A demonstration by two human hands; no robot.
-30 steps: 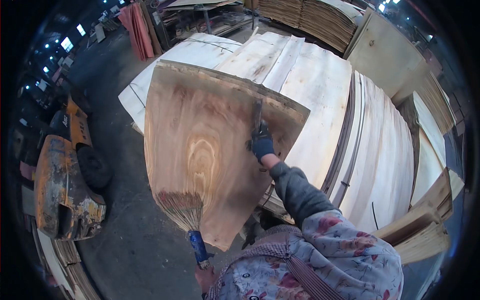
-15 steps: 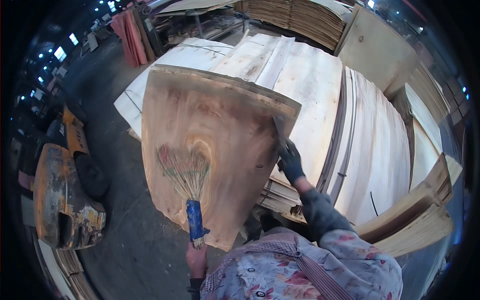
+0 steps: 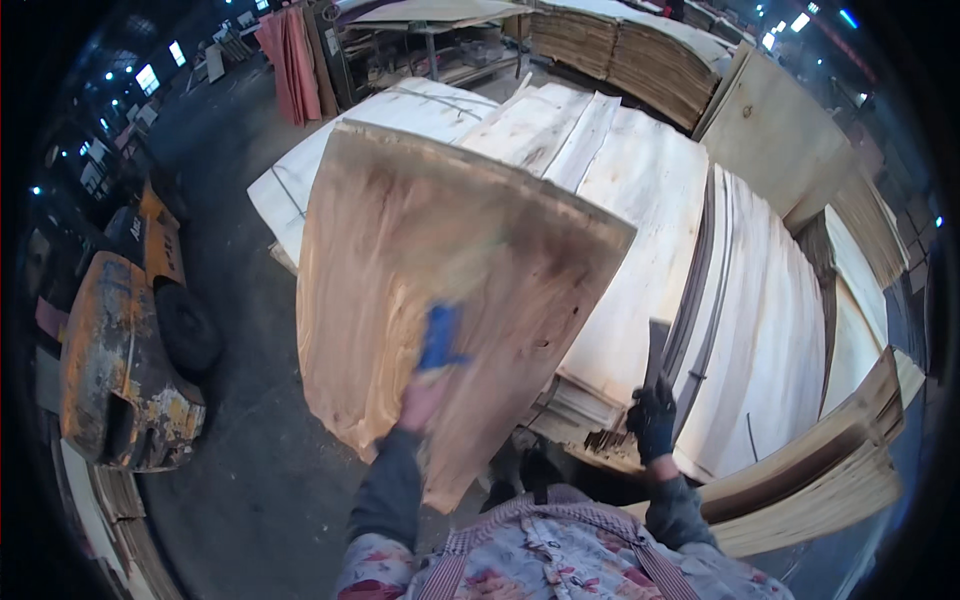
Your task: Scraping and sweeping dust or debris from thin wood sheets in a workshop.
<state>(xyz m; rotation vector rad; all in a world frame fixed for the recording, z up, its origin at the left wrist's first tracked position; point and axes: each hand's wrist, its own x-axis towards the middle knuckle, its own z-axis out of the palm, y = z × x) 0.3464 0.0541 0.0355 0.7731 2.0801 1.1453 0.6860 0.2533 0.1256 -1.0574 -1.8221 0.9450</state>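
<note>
Left hand point(image 3: 420, 405) is closing its grip on a blue-handled brush point(image 3: 440, 338), working it across the veneer sheet point(image 3: 440, 270). Gloved right hand point(image 3: 655, 420) is gripping the sheet's edge, propping it tilted against the stack point(image 3: 700, 250) to expose its face.

Tan veneer sheet point(image 3: 440, 270) streaked with darker brown grain; blue brush handle point(image 3: 440, 338) in bare left hand point(image 3: 420, 405); black glove on right hand point(image 3: 653, 420); pale cream stacked veneer point(image 3: 690, 260); rusty orange forklift point(image 3: 120, 360); floral-patterned apron point(image 3: 540, 555).
</note>
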